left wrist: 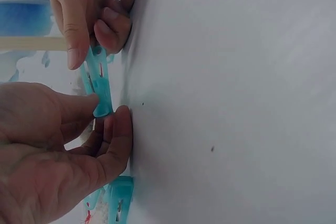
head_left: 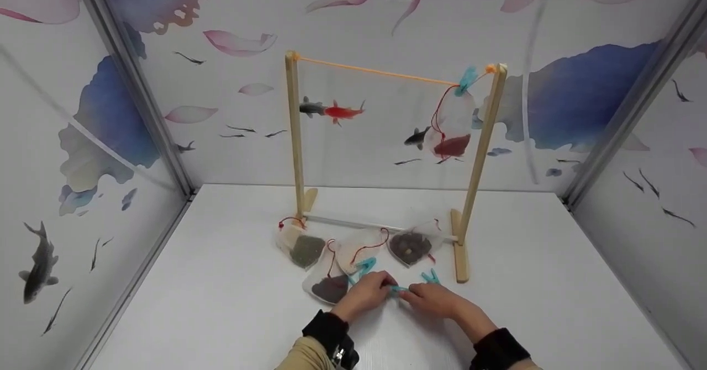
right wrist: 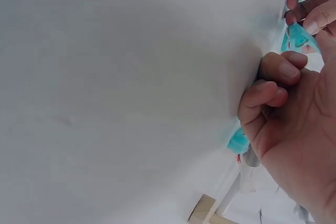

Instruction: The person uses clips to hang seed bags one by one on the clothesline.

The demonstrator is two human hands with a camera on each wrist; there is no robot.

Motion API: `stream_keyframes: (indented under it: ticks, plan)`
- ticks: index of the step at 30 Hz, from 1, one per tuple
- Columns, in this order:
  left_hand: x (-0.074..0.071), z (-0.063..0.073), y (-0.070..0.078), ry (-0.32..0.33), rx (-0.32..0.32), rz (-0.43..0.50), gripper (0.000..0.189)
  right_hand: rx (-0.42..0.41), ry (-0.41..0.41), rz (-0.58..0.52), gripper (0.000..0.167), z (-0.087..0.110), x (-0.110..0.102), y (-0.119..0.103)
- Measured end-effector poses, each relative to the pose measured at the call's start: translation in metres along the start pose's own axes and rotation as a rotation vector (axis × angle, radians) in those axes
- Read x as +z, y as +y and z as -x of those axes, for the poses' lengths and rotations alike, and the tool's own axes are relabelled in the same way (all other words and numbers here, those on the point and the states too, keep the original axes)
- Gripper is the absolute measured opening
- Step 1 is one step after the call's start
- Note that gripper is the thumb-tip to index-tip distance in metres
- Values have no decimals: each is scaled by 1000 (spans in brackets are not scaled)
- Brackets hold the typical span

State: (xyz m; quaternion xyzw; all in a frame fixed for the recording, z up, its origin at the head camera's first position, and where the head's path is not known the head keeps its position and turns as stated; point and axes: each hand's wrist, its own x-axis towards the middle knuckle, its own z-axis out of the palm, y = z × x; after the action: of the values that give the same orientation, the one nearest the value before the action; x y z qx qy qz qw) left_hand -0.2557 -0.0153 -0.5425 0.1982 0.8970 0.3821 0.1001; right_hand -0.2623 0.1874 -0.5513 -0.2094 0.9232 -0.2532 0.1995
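Note:
Low over the white table, my left hand and right hand meet at one light-blue clothespin. The left thumb and fingers pinch its lower end in the left wrist view. At its other end, the right thumb and curled fingers grip it. The right wrist view shows the clothespin partly covered by fingers. Another blue clothespin lies just beyond my left hand, by a mesh pouch with pale contents. Behind the right hand is a further blue clothespin.
A wooden frame stands behind, with an orange cord across its top. A clothespin holds a pouch with red contents on the cord. Pouches with green, dark and brown contents lie before the frame.

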Motion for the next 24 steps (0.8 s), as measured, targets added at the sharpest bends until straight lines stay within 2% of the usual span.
stream_keyframes:
  ticks: [4, 14, 19, 24]
  plan:
    - [0, 0, -1, 2, 1, 0, 14, 10, -32, -15, 44, 2, -2, 0]
    - [2, 2, 2, -32, -1, -9, 15, -131, 19, -37, 36, 2, -1, 14]
    - [-2, 4, 2, -40, -8, -4, 17, -204, 46, -59, 38, 2, -2, 16]
    - [-1, 2, 5, -42, -17, 9, 17, -197, 38, -68, 38, 5, -3, 19]
